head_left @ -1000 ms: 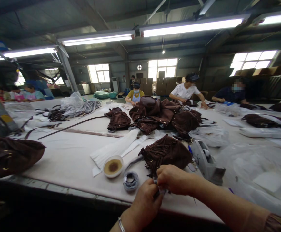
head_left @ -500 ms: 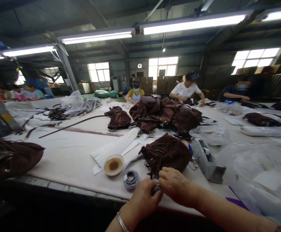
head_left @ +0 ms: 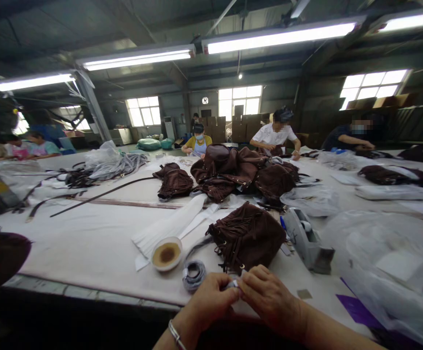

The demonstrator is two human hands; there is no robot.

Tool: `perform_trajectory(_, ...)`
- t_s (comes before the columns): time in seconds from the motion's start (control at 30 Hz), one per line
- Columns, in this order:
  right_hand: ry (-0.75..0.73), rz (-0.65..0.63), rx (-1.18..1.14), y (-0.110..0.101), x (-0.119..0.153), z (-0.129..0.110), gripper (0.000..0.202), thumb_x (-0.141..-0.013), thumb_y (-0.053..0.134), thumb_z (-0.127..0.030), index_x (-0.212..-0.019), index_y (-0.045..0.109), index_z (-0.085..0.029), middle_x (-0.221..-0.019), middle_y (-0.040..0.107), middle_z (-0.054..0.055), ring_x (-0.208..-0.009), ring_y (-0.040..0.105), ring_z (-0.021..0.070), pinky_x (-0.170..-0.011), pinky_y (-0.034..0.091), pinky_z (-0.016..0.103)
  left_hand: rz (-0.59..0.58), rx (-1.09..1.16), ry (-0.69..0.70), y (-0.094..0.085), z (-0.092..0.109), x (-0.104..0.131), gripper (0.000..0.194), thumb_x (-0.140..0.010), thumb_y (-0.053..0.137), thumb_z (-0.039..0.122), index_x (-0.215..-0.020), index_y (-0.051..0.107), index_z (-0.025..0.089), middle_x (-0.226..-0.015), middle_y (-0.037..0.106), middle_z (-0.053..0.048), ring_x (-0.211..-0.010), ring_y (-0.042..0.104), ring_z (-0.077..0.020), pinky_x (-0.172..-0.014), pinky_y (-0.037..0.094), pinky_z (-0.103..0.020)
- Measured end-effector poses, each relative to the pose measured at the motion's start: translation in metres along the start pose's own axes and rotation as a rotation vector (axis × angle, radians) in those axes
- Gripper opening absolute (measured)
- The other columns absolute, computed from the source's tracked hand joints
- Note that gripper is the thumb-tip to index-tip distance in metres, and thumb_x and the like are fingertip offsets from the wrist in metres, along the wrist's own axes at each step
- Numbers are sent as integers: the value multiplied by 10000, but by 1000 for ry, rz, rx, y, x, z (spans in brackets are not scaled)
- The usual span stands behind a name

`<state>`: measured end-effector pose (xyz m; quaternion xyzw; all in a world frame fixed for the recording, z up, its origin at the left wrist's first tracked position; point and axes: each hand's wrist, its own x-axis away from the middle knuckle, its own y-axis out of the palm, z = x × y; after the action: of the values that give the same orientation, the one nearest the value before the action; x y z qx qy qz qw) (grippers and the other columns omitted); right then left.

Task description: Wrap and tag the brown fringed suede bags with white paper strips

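Close to the table's front edge, my left hand (head_left: 214,294) and my right hand (head_left: 264,294) meet with fingers pinched. Between them is a small grey-white piece (head_left: 234,283), mostly hidden by the fingers, so its kind does not show. Just beyond lies a dark brown fringed bag (head_left: 255,238) with gold-coloured eyelets. To the left of my left hand sits a coil of grey-wrapped strap (head_left: 194,275), with a length of it running up toward the bag. Farther left stands a shallow white bowl (head_left: 166,253) holding brownish stuff.
A grey tape dispenser (head_left: 308,240) stands right of the bag. Clear plastic bags (head_left: 382,262) cover the right side, and a purple sheet (head_left: 357,306) lies there. More brown bags (head_left: 229,167) are heaped mid-table. Several co-workers sit across the table; a dark brown item (head_left: 2,255) is at the left edge.
The view has shifted slightly right. Both hands stay together, and the right hand's fingers have curled closer to the left. The brown bag at the left edge has moved mostly out of view.
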<state>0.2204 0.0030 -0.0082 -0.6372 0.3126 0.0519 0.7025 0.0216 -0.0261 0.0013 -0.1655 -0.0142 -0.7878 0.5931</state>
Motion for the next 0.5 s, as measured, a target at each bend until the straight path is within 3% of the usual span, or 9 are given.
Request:
perform_trajectory(0.13,77,130,40,10,3,-12,268,-995,413,-156,-1130,643,-131,-918,670,100,-794,536,232,-735,406,389,64,38,36,6,-8,-5,436,-808,626,567,-731,634,137,-640,540,17,-551,501,-121,-516,431,-243)
perform_trajectory(0.27,188,238,30,6,18,-7,312,-967,488,-144,-1254,611,-150,-1066,688,113,-939,607,235,-848,478,379,121,-22,69,7,-10,-6,342,-840,597,475,-777,640,142,-656,572,12,-577,539,-134,-549,417,-246)
perform_trajectory(0.4,446,441,70,-31,58,42,362,-932,556,-183,-1292,592,-171,-1167,671,124,-1113,603,247,-978,479,375,213,-262,121,4,-1,-4,253,-856,556,392,-766,627,166,-625,586,11,-615,542,-152,-596,381,-257)
perform_trajectory(0.5,836,486,72,-74,91,98,291,-932,541,-307,-1155,662,-164,-1138,684,128,-1061,620,261,-955,473,384,281,-366,206,6,2,-4,280,-872,533,415,-719,599,189,-625,576,11,-653,537,-165,-629,373,-265)
